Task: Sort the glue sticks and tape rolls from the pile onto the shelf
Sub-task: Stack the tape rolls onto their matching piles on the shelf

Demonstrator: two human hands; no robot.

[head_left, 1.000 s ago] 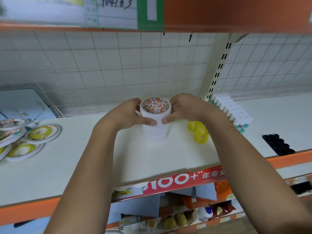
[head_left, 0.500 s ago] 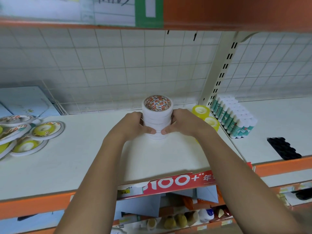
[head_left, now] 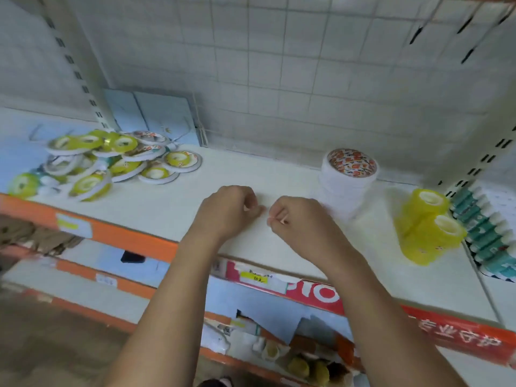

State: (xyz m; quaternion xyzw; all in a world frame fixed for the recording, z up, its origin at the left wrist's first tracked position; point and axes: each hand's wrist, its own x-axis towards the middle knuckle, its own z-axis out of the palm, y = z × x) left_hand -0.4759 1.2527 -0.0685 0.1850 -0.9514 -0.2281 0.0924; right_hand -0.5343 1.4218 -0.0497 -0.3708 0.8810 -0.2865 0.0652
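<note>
White wire-grid panelling backs a pale shelf with an orange front edge, and a slotted metal post rises at the far left.

On the left part of the shelf lies the pile of tape rolls, a loose heap of flat rolls with yellow-green or patterned faces and white rims, overlapping one another and tilted at different angles. Behind the pile, some pale blue flat packs lean against the back wall.

Toward the right, near the back of the shelf, a stack of white tape rolls stands upright, its top face printed in red and orange. Further right stand the yellow tape rolls, in two short columns side by side, each with a pale core showing at the top. Just beside them, at the right edge of the view, the glue sticks lie packed in a row, teal bodies with white caps.

Both forearms reach in from below. The left hand and the right hand hover close together over the bare middle of the shelf, between the pile and the white stack. Each has its fingers curled inward, and no object shows in either grasp. The right hand is just beside the foot of the white stack; whether it touches is unclear through the blur.

A red printed strip runs along the shelf front, and a lower shelf holds blurred goods.
</note>
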